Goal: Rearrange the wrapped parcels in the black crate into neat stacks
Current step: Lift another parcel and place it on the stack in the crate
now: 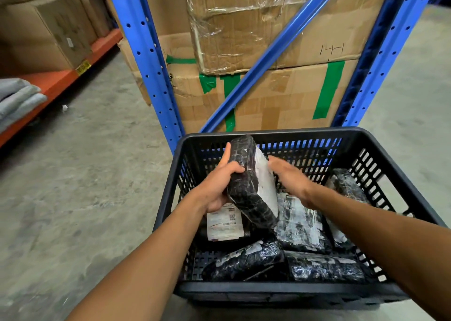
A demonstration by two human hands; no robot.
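Observation:
A black slatted crate stands on the floor in front of me, holding several parcels wrapped in dark film with white labels. My left hand grips one dark parcel on edge, tilted, above the crate's middle. My right hand rests against that parcel's white labelled face, fingers spread. Below lie a parcel with a white shipping label, a black-and-white parcel, two more along the near wall, and one leaning at the right wall.
Blue rack uprights and a diagonal brace rise just behind the crate, with taped cardboard boxes stacked between them. An orange shelf with boxes and folded grey cloth runs along the left. Concrete floor surrounds the crate.

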